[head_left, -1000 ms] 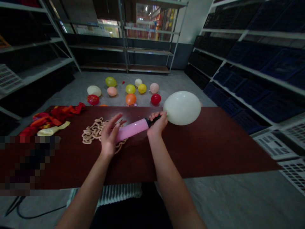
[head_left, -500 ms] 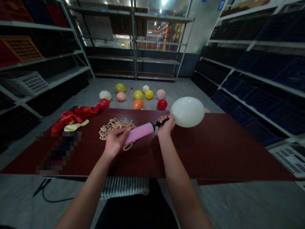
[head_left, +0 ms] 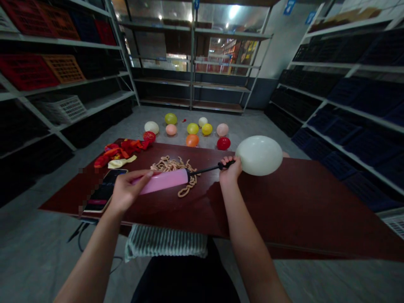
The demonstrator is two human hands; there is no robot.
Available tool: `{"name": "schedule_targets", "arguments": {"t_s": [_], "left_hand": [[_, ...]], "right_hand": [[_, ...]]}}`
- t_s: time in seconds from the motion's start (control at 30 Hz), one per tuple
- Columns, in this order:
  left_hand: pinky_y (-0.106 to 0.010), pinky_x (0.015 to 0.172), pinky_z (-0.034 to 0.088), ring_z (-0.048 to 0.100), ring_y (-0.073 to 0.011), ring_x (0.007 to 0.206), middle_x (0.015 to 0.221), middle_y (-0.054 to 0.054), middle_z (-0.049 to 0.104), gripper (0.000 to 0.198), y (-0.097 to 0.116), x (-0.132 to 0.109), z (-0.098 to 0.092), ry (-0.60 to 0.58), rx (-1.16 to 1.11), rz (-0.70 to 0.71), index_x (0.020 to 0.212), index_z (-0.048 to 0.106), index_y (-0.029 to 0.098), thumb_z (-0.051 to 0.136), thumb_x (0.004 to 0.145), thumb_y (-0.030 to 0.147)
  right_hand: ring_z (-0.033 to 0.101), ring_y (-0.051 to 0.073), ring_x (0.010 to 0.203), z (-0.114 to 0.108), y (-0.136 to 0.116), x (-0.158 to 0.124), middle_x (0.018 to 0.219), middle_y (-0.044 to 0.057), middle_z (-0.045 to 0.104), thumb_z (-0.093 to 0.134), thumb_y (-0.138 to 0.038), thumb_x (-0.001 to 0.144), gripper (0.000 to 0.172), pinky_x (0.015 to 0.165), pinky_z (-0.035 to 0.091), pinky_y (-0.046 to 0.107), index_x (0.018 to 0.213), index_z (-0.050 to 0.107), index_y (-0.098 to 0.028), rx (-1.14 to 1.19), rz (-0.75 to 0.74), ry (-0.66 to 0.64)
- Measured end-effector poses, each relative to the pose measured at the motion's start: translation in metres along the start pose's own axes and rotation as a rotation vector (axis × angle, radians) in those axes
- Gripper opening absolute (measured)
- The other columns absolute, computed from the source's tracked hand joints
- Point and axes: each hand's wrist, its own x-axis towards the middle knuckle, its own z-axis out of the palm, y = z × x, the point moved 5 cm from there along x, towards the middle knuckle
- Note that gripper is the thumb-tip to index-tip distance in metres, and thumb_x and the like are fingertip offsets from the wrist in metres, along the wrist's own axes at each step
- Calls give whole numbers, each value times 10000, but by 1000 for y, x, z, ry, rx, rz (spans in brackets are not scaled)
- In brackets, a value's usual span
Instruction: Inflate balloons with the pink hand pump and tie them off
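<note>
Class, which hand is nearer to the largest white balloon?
Right. The right hand, on the black pump handle, is beside the balloon; the left hand is farther off, gripping the pink barrel.

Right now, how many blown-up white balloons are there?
3: the biggest white balloon, by the right hand; a second white balloon, left on the floor past the table; a third white balloon, farther back, mid-floor. The table may hide more.

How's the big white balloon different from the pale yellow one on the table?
The white balloon is puffed up and much bigger; the pale yellow balloon is limp and small. The white balloon is at the right hand, while the pale yellow balloon lies on the table beside a reddish heap. Both are pale.
</note>
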Motion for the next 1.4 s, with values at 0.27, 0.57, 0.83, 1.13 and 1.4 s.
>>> {"name": "schedule_targets", "arguments": {"t_s": [0.27,0.57,0.83,1.13,1.4], "left_hand": [[-447,1263,263,261,-287,1539,1598,60,423,471,28,19,23,252,-330,263,1434,568,353,483,989,483],[-492,1291,63,-57,-292,1579,1703,32,173,621,40,25,94,210,-205,351,1513,460,351,480,955,624],[-546,1135,420,352,-367,1488,1712,-58,114,794,24,32,128,66,-394,219,1595,262,425,648,910,536],[-439,1093,488,671,-330,1180,1216,-107,736,456,14,12,135,-274,-219,-38,1179,777,196,704,863,516],[-429,1075,505,692,-308,1145,1218,-97,732,472,9,-3,105,-285,-170,-29,1191,771,184,683,858,507]], "right_hand": [[385,46,473,-4,0,2,618,-96,364,342,-211,982,243,442,302,158,741,317,-226,67,18,29],[382,66,485,2,6,-6,616,-87,353,327,-273,1005,256,447,315,176,752,315,-234,22,34,16],[377,67,469,1,2,-5,593,-92,351,349,-277,997,247,438,309,176,755,314,-238,8,-14,38],[353,59,444,0,-5,1,576,-99,335,346,-271,1000,272,412,282,167,732,311,-235,-58,-27,-4],[346,49,441,-4,-5,7,574,-105,346,356,-223,983,263,402,266,158,722,323,-227,-26,1,-5]]}}
